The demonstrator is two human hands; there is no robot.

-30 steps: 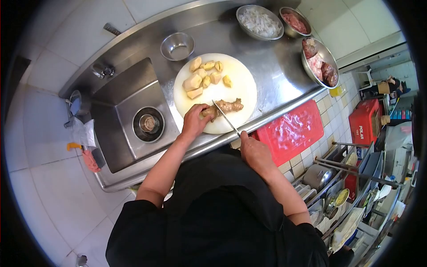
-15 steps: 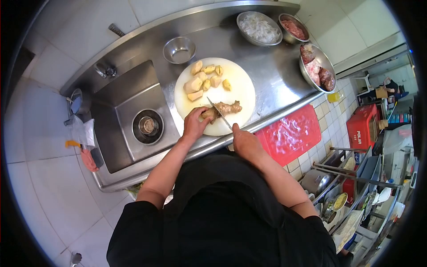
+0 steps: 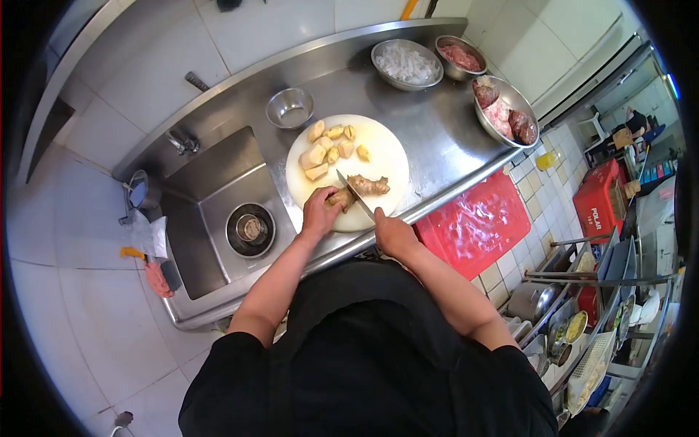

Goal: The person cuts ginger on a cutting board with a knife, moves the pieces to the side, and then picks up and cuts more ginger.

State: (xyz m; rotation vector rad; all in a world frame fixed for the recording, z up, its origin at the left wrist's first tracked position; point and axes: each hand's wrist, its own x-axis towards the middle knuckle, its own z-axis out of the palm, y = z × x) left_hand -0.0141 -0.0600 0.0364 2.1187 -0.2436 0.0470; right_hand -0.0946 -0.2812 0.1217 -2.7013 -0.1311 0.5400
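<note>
On the round white cutting board (image 3: 389, 153), my left hand (image 3: 319, 213) is closed on the left end of a knobbly brown ginger root (image 3: 373, 186), fingers curled over it. My right hand (image 3: 395, 234) grips a knife (image 3: 357, 194) whose blade lies across the root, just right of my left fingers. Whether the blade has gone all the way through is hard to tell. Several peeled, pale yellow chunks (image 3: 313, 155) lie at the upper left of the board. The knife handle is hidden in my right fist.
Left of the board is a sink (image 3: 211, 218) holding nested metal bowls (image 3: 250, 230). A small metal bowl (image 3: 290, 108) stands behind the board. Bowls of white strips (image 3: 408, 64), red meat (image 3: 460, 58) and bagged meat (image 3: 504, 116) sit back right. A red board (image 3: 477, 226) is beyond the counter edge.
The camera view has shifted and turned slightly. The knife still crosses the ginger, and the part right of the blade looks more set off from the left part. Both hands keep their grip.
</note>
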